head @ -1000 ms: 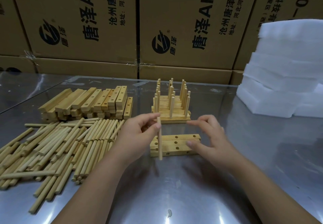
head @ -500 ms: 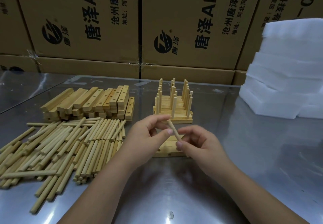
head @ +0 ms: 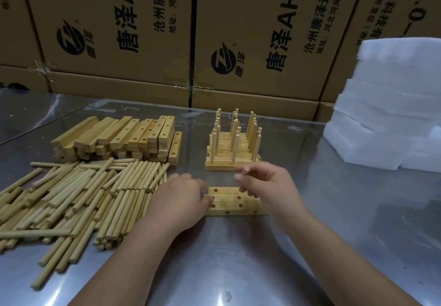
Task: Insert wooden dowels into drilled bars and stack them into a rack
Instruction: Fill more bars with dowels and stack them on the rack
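Observation:
Three short drilled bars [head: 235, 202] lie side by side on the steel table, holes up, just in front of me. My left hand [head: 181, 198] rests on their left end, fingers pressed against the wood. My right hand [head: 267, 186] hovers over their right half. Its thumb and forefinger are pinched together on a dowel that the fingers and blur mostly hide. Behind the bars stands the rack [head: 229, 160], stacked bars with several upright dowels.
Loose dowels [head: 78, 198] lie in a wide pile at the left, with a stack of drilled bars [head: 119, 136] behind them. White foam sheets [head: 393, 115] are piled at the right. Printed cardboard boxes [head: 262, 43] wall off the far table edge.
The dowel went from my left hand to my right. My left hand then dropped onto the left end of the bars, and my right hand rose above them.

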